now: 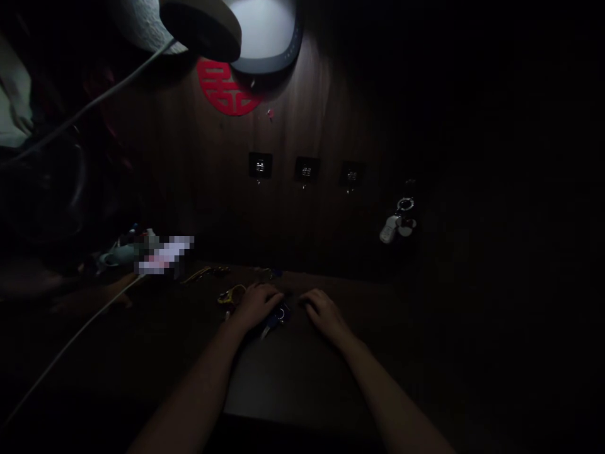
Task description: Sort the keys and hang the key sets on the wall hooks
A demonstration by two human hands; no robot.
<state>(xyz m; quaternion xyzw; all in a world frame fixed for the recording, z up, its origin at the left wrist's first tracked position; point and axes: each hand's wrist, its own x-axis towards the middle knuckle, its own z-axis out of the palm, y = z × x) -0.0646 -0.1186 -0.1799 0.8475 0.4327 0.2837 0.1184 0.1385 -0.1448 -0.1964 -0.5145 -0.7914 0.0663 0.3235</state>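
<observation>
In dim light, both of my hands rest on a dark tabletop [293,378]. My left hand [258,304] lies palm down, its fingers loosely bent and resting on the surface. Close against its thumb side is a key with a blue head [270,326] on a metal ring [282,313]. On its other side sits a yellow-edged ring-shaped thing [230,295], too dark to name. My right hand [325,312] is a short way to the right, palm down, with thumb and fingers apart and nothing visible in it. The undersides of both hands are hidden.
Three dark square wall hooks [260,165] line the back panel. Light keys or fobs [397,224] hang farther right. A lamp [201,28] and a red paper cutout [229,88] are above. At left, a white cable [70,343] leads to a pixelated phone-like object [165,255].
</observation>
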